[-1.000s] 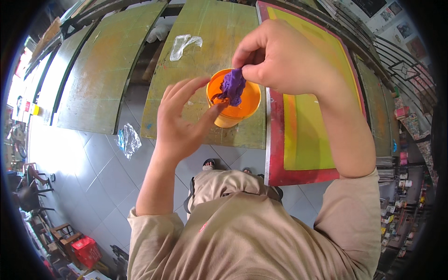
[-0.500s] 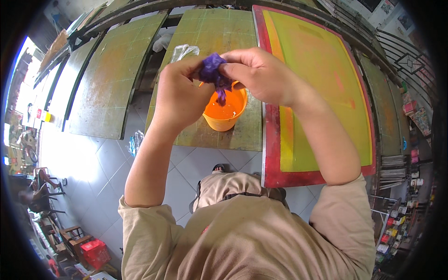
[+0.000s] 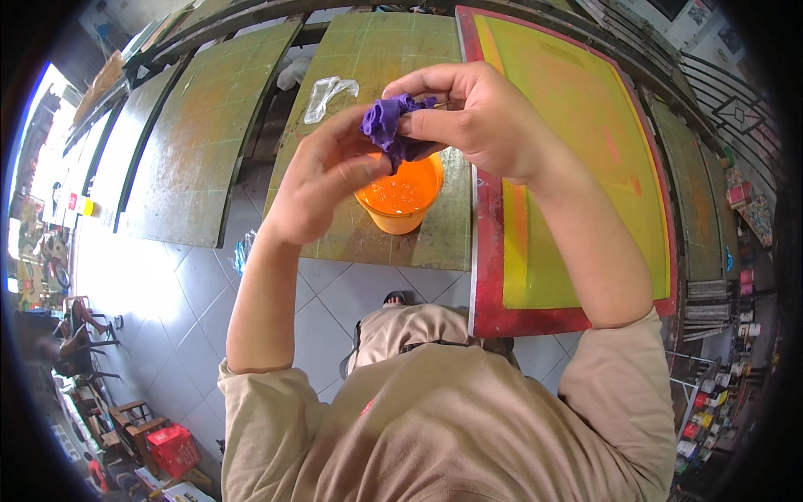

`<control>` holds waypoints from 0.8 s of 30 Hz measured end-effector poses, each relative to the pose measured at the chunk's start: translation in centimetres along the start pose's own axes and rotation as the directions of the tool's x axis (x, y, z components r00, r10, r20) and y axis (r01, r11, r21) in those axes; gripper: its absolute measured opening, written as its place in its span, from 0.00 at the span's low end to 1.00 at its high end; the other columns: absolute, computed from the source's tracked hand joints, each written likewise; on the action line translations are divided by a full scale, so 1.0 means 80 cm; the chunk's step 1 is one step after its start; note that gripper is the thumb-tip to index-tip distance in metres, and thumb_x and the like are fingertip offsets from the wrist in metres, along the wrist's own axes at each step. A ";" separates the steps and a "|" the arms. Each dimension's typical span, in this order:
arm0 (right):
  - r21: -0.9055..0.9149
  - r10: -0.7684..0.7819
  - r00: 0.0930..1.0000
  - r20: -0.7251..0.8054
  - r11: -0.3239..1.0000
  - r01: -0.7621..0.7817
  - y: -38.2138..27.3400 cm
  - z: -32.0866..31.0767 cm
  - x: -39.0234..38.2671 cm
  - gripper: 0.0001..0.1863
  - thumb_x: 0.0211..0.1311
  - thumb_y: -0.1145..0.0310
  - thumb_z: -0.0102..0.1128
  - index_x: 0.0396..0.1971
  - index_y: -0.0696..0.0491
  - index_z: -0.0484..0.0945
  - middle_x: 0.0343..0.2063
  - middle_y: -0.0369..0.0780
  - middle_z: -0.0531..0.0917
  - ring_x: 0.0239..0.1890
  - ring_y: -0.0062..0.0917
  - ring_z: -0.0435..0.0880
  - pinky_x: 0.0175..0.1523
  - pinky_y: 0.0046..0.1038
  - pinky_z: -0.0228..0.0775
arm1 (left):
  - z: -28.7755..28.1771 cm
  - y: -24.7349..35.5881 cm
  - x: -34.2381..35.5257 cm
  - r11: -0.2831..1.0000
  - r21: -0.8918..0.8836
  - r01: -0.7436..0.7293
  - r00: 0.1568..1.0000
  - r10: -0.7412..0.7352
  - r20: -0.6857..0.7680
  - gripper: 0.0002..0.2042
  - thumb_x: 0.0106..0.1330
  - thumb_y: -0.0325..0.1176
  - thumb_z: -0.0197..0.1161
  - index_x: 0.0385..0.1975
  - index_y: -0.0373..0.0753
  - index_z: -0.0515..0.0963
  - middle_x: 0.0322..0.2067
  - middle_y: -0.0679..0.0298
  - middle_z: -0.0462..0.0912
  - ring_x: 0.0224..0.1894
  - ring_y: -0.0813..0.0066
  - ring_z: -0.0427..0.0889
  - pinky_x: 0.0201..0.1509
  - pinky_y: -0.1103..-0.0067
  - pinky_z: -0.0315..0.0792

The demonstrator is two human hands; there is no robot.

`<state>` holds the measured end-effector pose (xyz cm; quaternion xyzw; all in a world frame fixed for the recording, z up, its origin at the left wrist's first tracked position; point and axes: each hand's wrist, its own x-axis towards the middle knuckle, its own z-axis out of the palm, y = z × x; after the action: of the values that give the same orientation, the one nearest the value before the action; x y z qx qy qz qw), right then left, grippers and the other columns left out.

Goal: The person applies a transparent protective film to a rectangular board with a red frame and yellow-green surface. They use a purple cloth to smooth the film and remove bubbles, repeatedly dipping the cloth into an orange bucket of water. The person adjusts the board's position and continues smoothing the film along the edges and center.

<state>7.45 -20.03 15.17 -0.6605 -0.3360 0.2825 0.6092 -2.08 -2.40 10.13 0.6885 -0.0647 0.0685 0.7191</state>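
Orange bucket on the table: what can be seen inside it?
Inside the orange bucket, orange shows with pale specks or glints; whether it is liquid, I can't tell. The crumpled purple cloth and left hand cover the opening's far part.

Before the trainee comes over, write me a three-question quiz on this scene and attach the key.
1. The right hand pinches:
A) a glass jar
B) a crumpled, cloth-like purple piece
C) red scissors

2. True or false: the round orange bucket stands to the left of the rectangular red-framed yellow panel.

3. Besides the bucket, what lies on the flat greenish board beneath it?

Key: 1. B. 2. True. 3. A thin, clear, plastic-looking wrapper.
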 end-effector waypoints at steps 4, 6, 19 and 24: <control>-0.193 -0.104 0.994 -0.042 0.977 0.094 0.020 -0.002 0.005 0.16 0.53 0.80 0.58 0.44 0.64 0.75 0.33 0.40 0.83 0.33 0.20 0.82 0.41 0.21 0.76 | -0.012 0.009 0.012 0.943 -0.190 0.273 0.957 -0.246 0.153 0.17 0.69 0.37 0.54 0.49 0.30 0.74 0.40 0.60 0.82 0.41 0.74 0.81 0.49 0.78 0.72; -0.321 -0.118 0.992 -0.051 0.942 0.096 0.023 -0.001 0.005 0.17 0.49 0.78 0.59 0.43 0.64 0.76 0.33 0.42 0.83 0.35 0.23 0.82 0.42 0.23 0.75 | -0.004 0.022 0.010 0.952 -0.078 0.297 0.953 -0.291 0.083 0.16 0.68 0.35 0.55 0.47 0.28 0.75 0.37 0.59 0.82 0.37 0.74 0.82 0.46 0.79 0.74; 0.054 0.014 1.000 0.020 0.998 -0.015 0.024 0.010 -0.003 0.22 0.56 0.68 0.61 0.49 0.62 0.72 0.40 0.39 0.80 0.42 0.21 0.79 0.45 0.22 0.73 | 0.010 0.002 0.004 0.988 -0.147 0.052 0.990 -0.071 -0.122 0.15 0.62 0.20 0.56 0.50 0.24 0.72 0.38 0.55 0.82 0.38 0.71 0.83 0.46 0.78 0.78; 0.194 0.217 0.971 0.104 0.953 -0.234 0.026 0.022 0.003 0.22 0.64 0.62 0.54 0.53 0.61 0.70 0.43 0.40 0.79 0.43 0.20 0.79 0.42 0.23 0.77 | 0.027 0.005 -0.002 0.988 0.122 0.091 0.976 -0.064 -0.206 0.15 0.60 0.21 0.58 0.48 0.31 0.75 0.40 0.58 0.82 0.41 0.72 0.82 0.49 0.78 0.75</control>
<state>6.46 -18.84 12.92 -0.6162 -0.2520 0.4099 0.6235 -2.30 -4.58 10.61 0.7256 0.0402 0.1138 0.6774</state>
